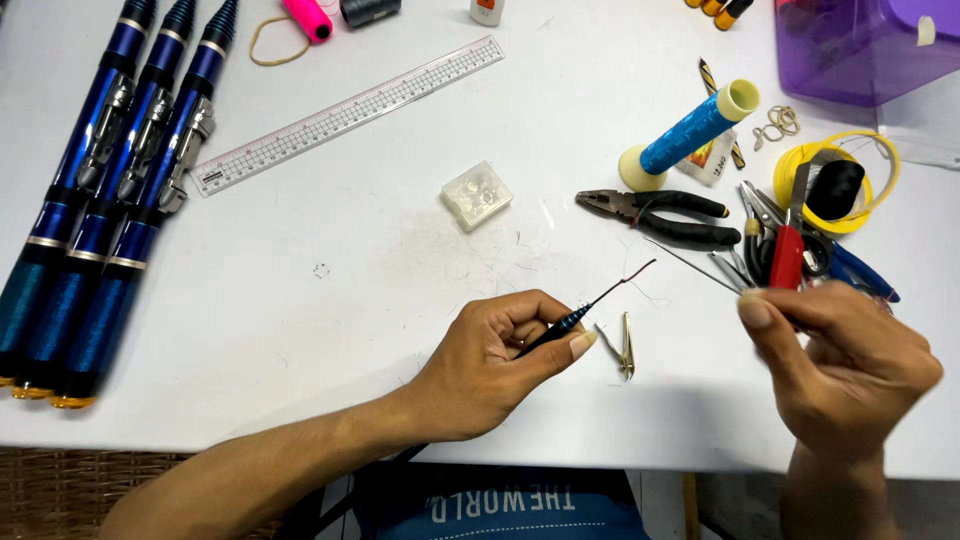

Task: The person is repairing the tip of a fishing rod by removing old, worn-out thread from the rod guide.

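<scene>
The left hand [495, 360] pinches a slim dark rod section [560, 325] between thumb and curled fingers, low on the white table [330, 310] near its front edge; the piece points up and to the right, and a thin dark red thread [628, 280] runs on from its tip. The right hand [845, 365] is closed, thumb pressed against the fingertips, and seems to nip something fine, too small and blurred to make out. Between the two hands, just beside the left thumb, lie small brass thread snips [622, 345]. Beyond them sit black-handled pliers [655, 215], and to their right a heap of hand tools [780, 245] with red, black and blue handles. A roll of yellow tape [880, 160] lies flat behind that heap, and a black spool [835, 188] sits inside its ring. Near it a blue rod grip with cream end caps [690, 132] lies tilted, beside a few rubber bands [780, 122]. A small clear plastic box [477, 195] rests mid-table; what it holds cannot be told. A purple translucent container [860, 45] stands at the far right corner, its contents unclear. A clear ruler [350, 112] lies aslant, and three blue telescopic fishing rods [100, 190] lie side by side along the left edge.
</scene>
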